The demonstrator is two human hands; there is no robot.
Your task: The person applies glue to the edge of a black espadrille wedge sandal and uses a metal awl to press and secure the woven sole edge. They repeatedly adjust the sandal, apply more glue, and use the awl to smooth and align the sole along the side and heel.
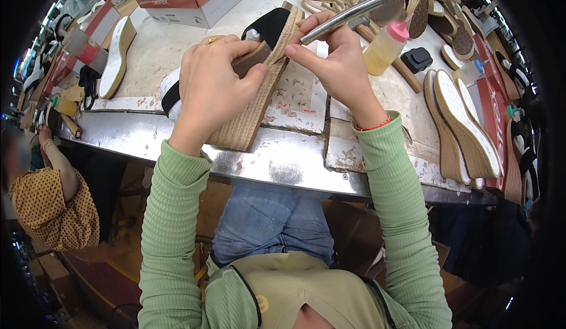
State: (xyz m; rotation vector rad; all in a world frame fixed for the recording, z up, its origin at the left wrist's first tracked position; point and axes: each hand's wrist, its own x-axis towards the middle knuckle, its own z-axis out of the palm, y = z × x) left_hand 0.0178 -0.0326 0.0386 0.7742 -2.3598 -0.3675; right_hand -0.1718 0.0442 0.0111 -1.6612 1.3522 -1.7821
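Note:
My left hand [215, 84] is closed around a wedge sandal [250, 111] with a braided-rope side and black straps, tilted over the table's front edge. Its thumb presses on the rope side. In my right hand [345, 73] is a slim silver metal tool [348, 18], slanting up to the right. The thumb and fingertips of that hand are close against the rope edge near the sandal's upper end. Whatever else those fingertips may pinch is too small to make out.
Right of my right hand stand a pink-capped bottle [383, 52] of yellowish liquid and a small black case [416, 60]. Wedge soles [466, 123] lie at the right, another sole [117, 58] at the left. A red-and-white shoe box [200, 2] sits behind. Another person [56, 193] is at far left.

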